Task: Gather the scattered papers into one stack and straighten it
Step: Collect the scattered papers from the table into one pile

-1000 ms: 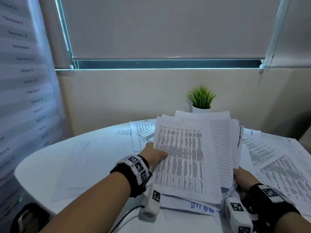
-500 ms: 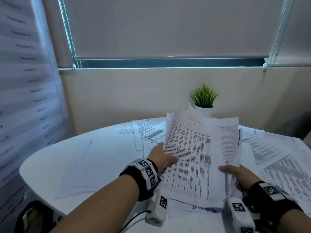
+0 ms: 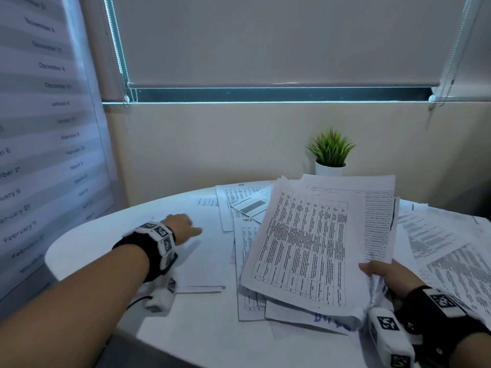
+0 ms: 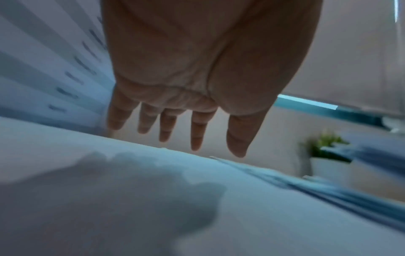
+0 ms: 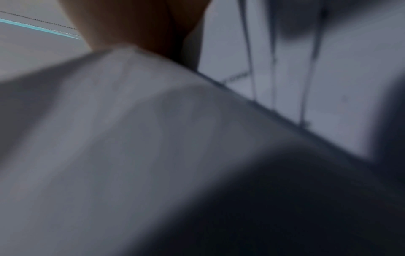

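The left hand (image 3: 180, 226) hovers over the white round table (image 3: 212, 335) at about 10 o'clock, fingers (image 4: 198, 131) straight and spread, holding nothing; the left wrist view shows them just above a pale sheet. The right hand (image 3: 385, 274) at 4 o'clock pinches the lower right corner of a thick bundle of printed papers (image 3: 313, 245), thumb on top, with the bundle's far end raised off the table. The right wrist view is mostly blurred paper.

Half a second ago both hands flanked this bundle; the left has since let go and moved out to the left, so the right now carries it alone.

The table's rounded edge runs close along the left, from 8 to 11 o'clock, with a bare strip of top near it and more bare surface at 6 o'clock. Two blank sheets (image 3: 204, 256) lie flat beside the left wrist. Loose printed sheets (image 3: 239, 200) fan out at 12 o'clock, partly under the bundle, and more scattered pages (image 3: 446, 251) cover the table at 2 to 3 o'clock.

A small white pot (image 3: 329, 169) at 1 o'clock, by the wall, holds a green grassy plant (image 3: 330, 148). A striped date chart (image 3: 39, 128) stands at the left.
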Action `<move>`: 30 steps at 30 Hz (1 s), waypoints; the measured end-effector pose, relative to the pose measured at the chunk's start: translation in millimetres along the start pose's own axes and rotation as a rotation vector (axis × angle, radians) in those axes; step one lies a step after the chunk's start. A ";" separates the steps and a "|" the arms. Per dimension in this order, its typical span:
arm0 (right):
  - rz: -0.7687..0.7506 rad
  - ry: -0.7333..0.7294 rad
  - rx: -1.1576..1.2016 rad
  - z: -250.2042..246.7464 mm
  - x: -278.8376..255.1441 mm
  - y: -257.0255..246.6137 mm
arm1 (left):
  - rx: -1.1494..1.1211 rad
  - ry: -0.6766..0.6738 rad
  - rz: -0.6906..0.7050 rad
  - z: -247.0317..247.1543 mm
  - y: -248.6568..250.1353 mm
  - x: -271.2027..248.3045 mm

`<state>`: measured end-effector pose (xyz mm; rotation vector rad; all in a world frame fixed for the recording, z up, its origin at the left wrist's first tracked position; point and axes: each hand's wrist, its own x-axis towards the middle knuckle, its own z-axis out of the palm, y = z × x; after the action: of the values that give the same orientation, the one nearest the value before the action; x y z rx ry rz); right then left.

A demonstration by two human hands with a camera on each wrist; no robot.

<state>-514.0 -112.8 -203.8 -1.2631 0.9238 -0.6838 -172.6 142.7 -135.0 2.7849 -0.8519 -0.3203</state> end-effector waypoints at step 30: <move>-0.053 -0.117 0.011 1.2 -8.4 -5.3 | 0.340 0.119 -0.001 13.2 -35.4 0.0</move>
<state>-516.7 -106.1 -196.9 -1.3077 0.7926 -0.6487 -157.6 169.6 -156.9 3.0746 -0.9539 -0.0069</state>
